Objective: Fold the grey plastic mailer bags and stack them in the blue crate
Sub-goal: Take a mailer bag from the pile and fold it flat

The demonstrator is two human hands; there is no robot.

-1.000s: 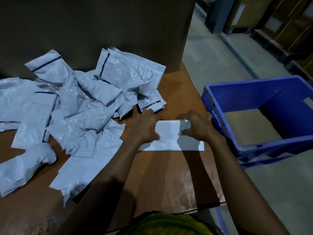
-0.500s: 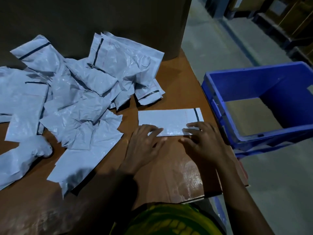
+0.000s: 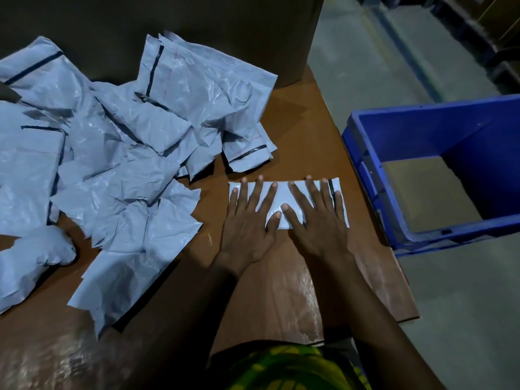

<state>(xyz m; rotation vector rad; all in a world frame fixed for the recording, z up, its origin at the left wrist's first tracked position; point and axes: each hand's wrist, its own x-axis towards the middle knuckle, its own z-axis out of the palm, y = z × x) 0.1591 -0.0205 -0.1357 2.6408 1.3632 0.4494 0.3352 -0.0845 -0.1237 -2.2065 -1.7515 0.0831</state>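
Step in hand: I judge this to be the creasing of a fold. The folded mailer bag [image 3: 282,194] lies as a narrow band under my palms.
Left grip: my left hand [image 3: 247,220] lies flat on the bag's left half, fingers straight and spread, pinching nothing.
Right grip: my right hand [image 3: 318,223] lies flat on the right half in the same way, with the two thumbs nearly meeting at the bag's near edge.
Where the bag is: on the worktop [image 3: 295,122], close to its right edge, between the pile and the crate. A black strip [image 3: 332,190] shows at its right end, between my fingers.
Left to fold: the pile of mailer bags [image 3: 121,164] sprawls crumpled over the left of the worktop, against a big carton [image 3: 168,18].
Crate: the blue crate [image 3: 363,153] stands just off the worktop's right edge and lower than it. I see no bags in the part of it that shows.
Next move: probably one more fold across, or the lift into the crate. Either way my grip must change from flat pressing to pinching an edge.
Care needed: slick plastic will likely spring open, so I would keep one palm down while the other takes hold.
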